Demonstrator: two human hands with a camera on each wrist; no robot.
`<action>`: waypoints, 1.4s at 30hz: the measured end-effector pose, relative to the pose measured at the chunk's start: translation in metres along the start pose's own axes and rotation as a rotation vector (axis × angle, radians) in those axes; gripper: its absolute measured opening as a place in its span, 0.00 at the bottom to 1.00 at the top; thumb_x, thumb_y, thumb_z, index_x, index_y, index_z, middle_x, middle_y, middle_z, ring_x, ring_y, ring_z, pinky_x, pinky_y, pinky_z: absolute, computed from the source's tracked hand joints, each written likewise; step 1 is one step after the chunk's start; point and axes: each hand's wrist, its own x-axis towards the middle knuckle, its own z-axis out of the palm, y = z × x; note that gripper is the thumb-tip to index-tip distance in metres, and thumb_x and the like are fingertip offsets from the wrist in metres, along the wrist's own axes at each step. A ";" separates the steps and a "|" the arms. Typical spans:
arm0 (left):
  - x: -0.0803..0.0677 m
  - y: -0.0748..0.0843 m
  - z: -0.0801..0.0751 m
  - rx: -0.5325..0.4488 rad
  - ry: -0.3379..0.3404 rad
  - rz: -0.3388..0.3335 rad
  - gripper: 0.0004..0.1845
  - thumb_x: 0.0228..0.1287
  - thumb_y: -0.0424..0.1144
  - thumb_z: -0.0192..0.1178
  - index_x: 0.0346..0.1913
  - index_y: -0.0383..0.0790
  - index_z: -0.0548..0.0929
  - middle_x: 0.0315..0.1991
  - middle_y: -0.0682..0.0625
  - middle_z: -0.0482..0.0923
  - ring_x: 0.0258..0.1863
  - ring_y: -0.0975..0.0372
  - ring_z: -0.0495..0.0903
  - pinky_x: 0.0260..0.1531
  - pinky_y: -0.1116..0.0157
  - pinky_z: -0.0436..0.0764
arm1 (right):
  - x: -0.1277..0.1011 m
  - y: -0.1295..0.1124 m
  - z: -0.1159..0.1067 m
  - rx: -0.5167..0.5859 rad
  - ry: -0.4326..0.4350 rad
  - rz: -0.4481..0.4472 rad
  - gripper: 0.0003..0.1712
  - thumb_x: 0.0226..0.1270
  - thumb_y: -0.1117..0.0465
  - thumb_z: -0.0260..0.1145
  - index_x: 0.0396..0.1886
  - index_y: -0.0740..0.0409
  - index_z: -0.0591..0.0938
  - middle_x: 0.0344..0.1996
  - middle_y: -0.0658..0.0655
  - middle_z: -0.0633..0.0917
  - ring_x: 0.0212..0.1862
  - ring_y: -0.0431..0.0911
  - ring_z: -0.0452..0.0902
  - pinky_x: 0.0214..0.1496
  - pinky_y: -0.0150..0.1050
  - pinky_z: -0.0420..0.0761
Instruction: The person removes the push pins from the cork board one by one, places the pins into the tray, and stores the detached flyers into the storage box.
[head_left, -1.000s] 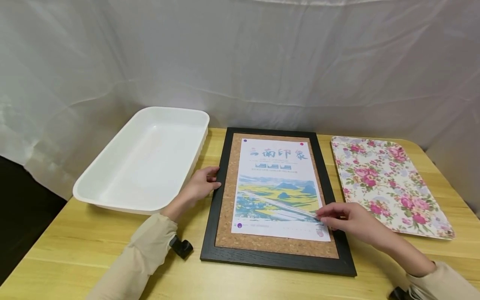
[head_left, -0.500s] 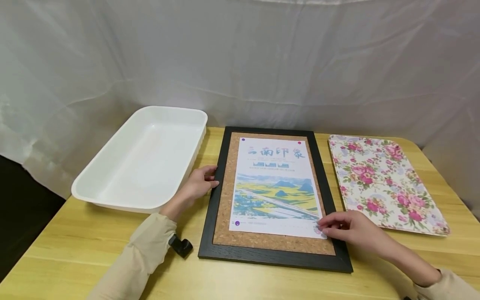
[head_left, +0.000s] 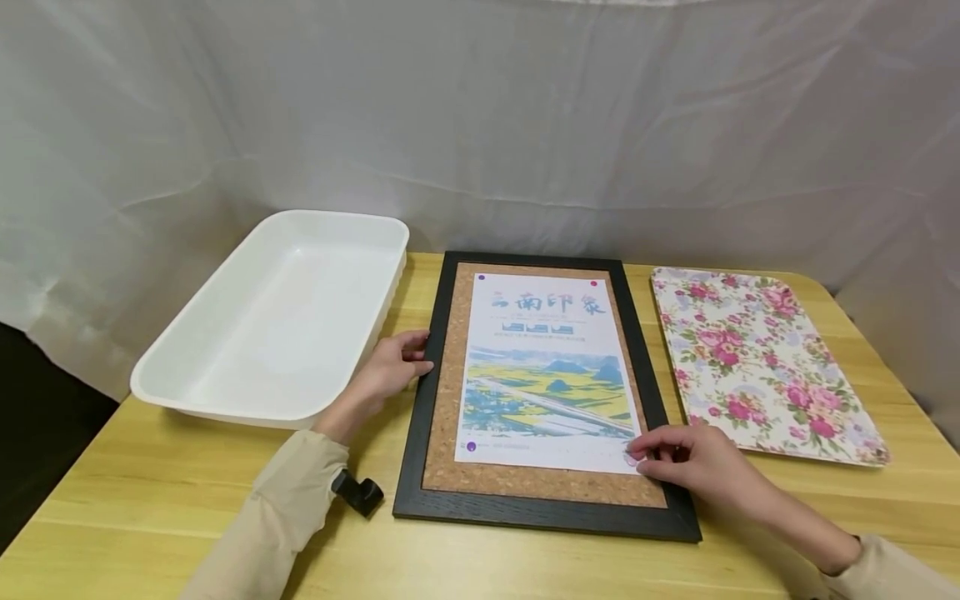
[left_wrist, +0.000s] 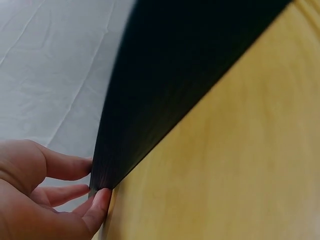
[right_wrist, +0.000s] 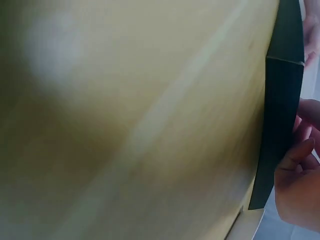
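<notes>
A black-framed cork board (head_left: 433, 392) lies flat on the wooden table (head_left: 150, 492). A landscape poster (head_left: 547, 367) is on it, with a purple pin (head_left: 482, 278), a red pin (head_left: 594, 283) and a second purple pin (head_left: 471, 447) at three corners. My left hand (head_left: 420, 354) holds the frame's left edge, fingers on top and thumb at the side; the left wrist view shows my left hand (left_wrist: 95, 182) against the dark frame (left_wrist: 165, 85). My right hand (head_left: 636, 457) pinches a small pin, mostly hidden, at the poster's lower right corner. In the right wrist view, my fingers (right_wrist: 300, 150) lie over the frame (right_wrist: 280, 125).
A deep white plastic tray (head_left: 187, 392) stands left of the board, close behind my left hand. A flat floral tray (head_left: 757, 358) lies to the right. White cloth hangs behind the table. Bare tabletop runs along the front edge.
My right hand slid from over the poster's lower part down to its lower right corner. The left hand stayed on the frame's edge. The view drifted slightly.
</notes>
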 end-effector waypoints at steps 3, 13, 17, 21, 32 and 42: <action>0.000 0.000 -0.001 -0.002 -0.004 0.000 0.30 0.67 0.23 0.55 0.71 0.29 0.62 0.64 0.35 0.68 0.57 0.48 0.70 0.48 0.59 0.73 | 0.000 0.000 0.002 -0.013 0.020 -0.013 0.08 0.62 0.65 0.70 0.41 0.57 0.88 0.27 0.42 0.82 0.24 0.37 0.69 0.23 0.33 0.69; 0.000 0.000 -0.003 -0.014 0.005 0.000 0.30 0.67 0.23 0.54 0.71 0.29 0.61 0.64 0.35 0.67 0.58 0.48 0.69 0.51 0.58 0.72 | 0.005 0.003 0.002 -0.039 0.019 -0.264 0.12 0.58 0.73 0.69 0.39 0.57 0.89 0.36 0.50 0.87 0.36 0.37 0.80 0.30 0.31 0.79; 0.000 0.000 -0.003 -0.015 0.006 0.001 0.30 0.67 0.23 0.54 0.71 0.29 0.61 0.64 0.35 0.67 0.58 0.48 0.69 0.51 0.58 0.72 | 0.007 0.000 0.001 -0.046 0.002 -0.241 0.10 0.59 0.72 0.69 0.38 0.56 0.89 0.34 0.48 0.86 0.29 0.35 0.77 0.25 0.31 0.76; 0.001 0.000 -0.003 -0.010 0.006 0.003 0.30 0.67 0.24 0.55 0.71 0.29 0.61 0.64 0.35 0.67 0.58 0.48 0.69 0.50 0.58 0.73 | 0.007 -0.003 0.000 -0.058 0.001 -0.197 0.09 0.59 0.71 0.70 0.36 0.53 0.89 0.33 0.46 0.85 0.25 0.34 0.72 0.23 0.31 0.73; 0.001 0.000 -0.001 0.008 0.003 -0.006 0.30 0.67 0.24 0.55 0.71 0.30 0.61 0.65 0.36 0.67 0.59 0.48 0.69 0.50 0.58 0.73 | 0.005 -0.003 0.002 -0.072 0.002 -0.126 0.08 0.60 0.69 0.70 0.34 0.52 0.88 0.31 0.43 0.84 0.21 0.34 0.65 0.20 0.31 0.67; 0.000 0.000 -0.001 0.017 0.002 -0.001 0.30 0.67 0.24 0.55 0.71 0.29 0.62 0.64 0.35 0.68 0.58 0.48 0.69 0.49 0.58 0.73 | 0.004 -0.002 0.001 -0.047 -0.032 -0.134 0.08 0.62 0.68 0.68 0.36 0.51 0.88 0.32 0.43 0.84 0.21 0.34 0.65 0.20 0.31 0.68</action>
